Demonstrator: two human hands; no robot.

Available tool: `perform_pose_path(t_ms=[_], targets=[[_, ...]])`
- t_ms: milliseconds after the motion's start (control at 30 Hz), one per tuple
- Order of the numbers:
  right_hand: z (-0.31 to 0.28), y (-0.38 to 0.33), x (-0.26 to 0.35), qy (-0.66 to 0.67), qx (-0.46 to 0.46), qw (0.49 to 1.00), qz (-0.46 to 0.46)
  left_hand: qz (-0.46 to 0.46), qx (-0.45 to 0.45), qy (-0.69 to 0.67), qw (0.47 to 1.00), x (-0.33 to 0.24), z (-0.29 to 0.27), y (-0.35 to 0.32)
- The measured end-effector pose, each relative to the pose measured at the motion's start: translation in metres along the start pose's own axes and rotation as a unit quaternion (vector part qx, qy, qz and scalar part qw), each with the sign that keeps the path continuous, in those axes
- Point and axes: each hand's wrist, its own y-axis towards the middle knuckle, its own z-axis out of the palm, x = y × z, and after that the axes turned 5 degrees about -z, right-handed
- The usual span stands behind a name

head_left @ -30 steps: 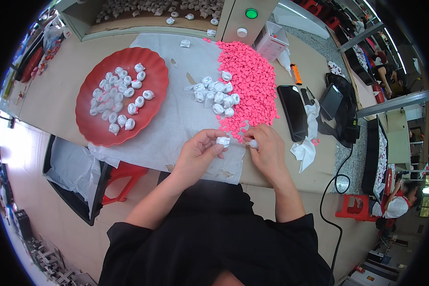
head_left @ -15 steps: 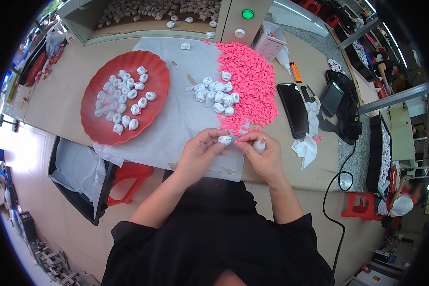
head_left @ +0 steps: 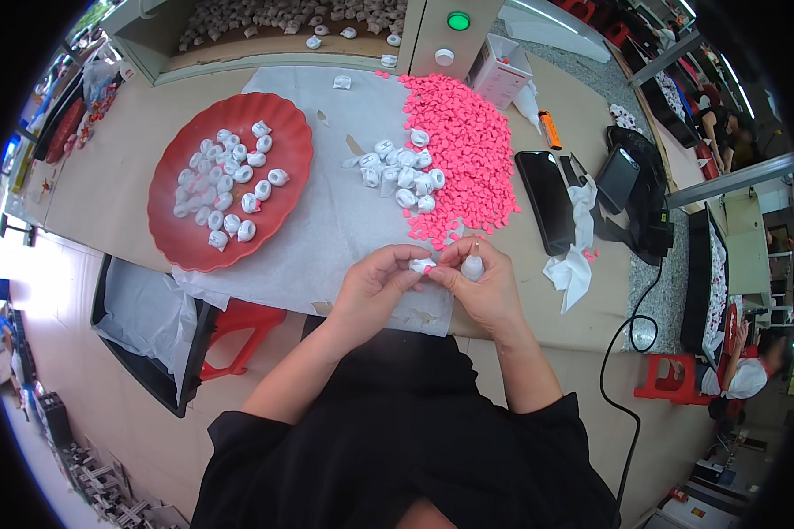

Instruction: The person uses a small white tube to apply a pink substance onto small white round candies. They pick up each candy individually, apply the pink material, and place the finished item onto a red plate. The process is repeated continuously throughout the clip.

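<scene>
My left hand [head_left: 381,286] pinches a small white rounded piece [head_left: 422,264] over the front of the paper sheet. Against that piece, my right hand [head_left: 481,286] presses a small pink piece [head_left: 429,270] between thumb and finger. A small white squeeze bottle [head_left: 473,267] with a narrow tip is tucked in the same right hand. Just beyond the hands spreads a heap of pink pieces [head_left: 468,150]. Beside its left edge lies a cluster of white pieces [head_left: 404,159]. More white pieces, some with pink on them, lie in a red scalloped plate [head_left: 282,216] to the left.
A black phone [head_left: 544,203], a crumpled tissue [head_left: 570,278], an orange lighter [head_left: 550,130] and a white box [head_left: 501,70] stand or lie at the right. At the back is a metal cabinet [head_left: 428,40] with white pieces inside. A black tray [head_left: 185,370] is at the lower left.
My right hand has moved left, bringing the pink piece from beside the white piece up against it. The bottle has tilted more upright in that hand.
</scene>
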Motion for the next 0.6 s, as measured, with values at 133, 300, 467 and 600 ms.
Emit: perform_pose_path(t_ms=[133, 300, 467, 600], targets=[[0.000, 0.000, 0.001, -0.013, -0.002, 1.000, 0.020, -0.010, -0.006, 0.020, 1.000, 0.000, 0.000, -0.001], [0.010, -0.007, -0.007, -0.018, -0.044, 0.999, 0.010, -0.010, -0.002, 0.024, 1.000, -0.001, -0.001, 0.000], [0.012, -0.007, -0.016, -0.038, -0.046, 0.992, -0.109, 0.005, -0.005, -0.079, 0.997, 0.001, 0.004, -0.001], [0.012, -0.007, -0.017, -0.049, -0.036, 0.983, -0.174, 0.012, -0.010, -0.081, 0.997, 0.001, 0.003, -0.001]])
